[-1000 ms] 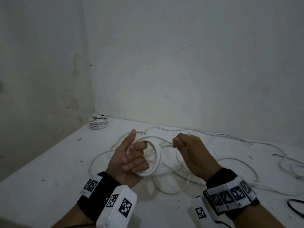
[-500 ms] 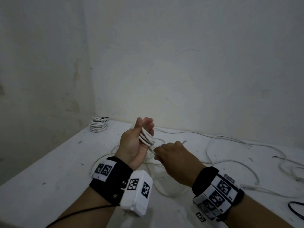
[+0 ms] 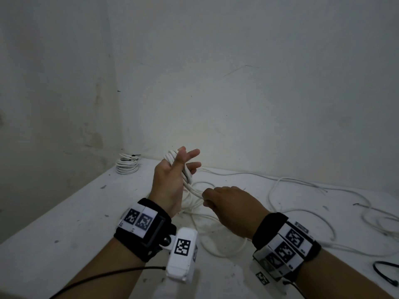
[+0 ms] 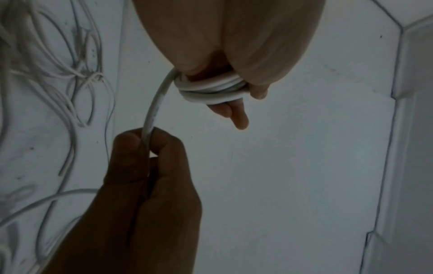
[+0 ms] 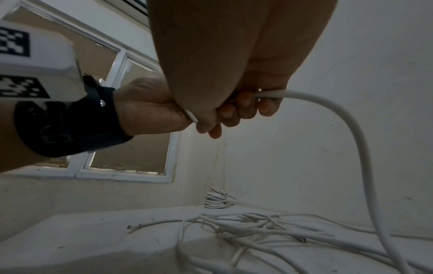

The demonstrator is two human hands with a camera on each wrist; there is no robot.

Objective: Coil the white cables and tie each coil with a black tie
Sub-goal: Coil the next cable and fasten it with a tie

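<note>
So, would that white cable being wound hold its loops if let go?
The white cable probably springs: it arcs smoothly from the left hand to the right hand. Likely light. The finished coil bears a tie.

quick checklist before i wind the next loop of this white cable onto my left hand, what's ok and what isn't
1. Coil of white cable held on the left hand: ok, several turns sit between thumb and fingers.
2. Right hand grips the feeding strand: ok, pinched just below the coil.
3. Free run of loose white cable on the white table: not ok, strands cross in a tangle.
4. Thin black tie in reach: cannot tell; a black loop lies at the table's right edge.
5. Finished tied coil out of the way: ok, in the far corner.
</note>
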